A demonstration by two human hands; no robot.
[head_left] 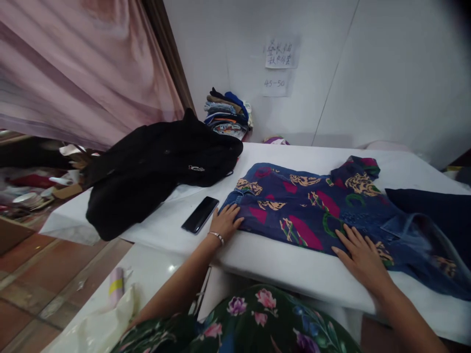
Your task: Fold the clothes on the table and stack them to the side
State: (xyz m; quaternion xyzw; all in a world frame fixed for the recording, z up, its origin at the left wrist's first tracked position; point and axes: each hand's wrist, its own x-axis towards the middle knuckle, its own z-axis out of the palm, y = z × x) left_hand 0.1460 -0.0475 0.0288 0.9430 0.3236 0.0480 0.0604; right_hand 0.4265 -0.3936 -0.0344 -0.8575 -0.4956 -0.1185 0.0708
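Note:
A dark blue patterned denim jacket (294,196) lies spread on the white table, its collar to the right and its hem to the left. On its hem corner rests my left hand (225,221), palm down with the fingers spread. My right hand (358,252) lies flat on the near edge of the jacket, toward the collar end, fingers apart. Neither hand grips the cloth. One sleeve sticks out at the far side, and another part of the garment trails off to the right. A black smartphone (200,214) lies just left of my left hand.
A black jacket (165,166) is heaped on the table's left part. Behind it stands a stack of folded clothes (228,113) by the wall. Dark navy cloth (434,215) lies at the right. The white table (279,262) ends close to my body.

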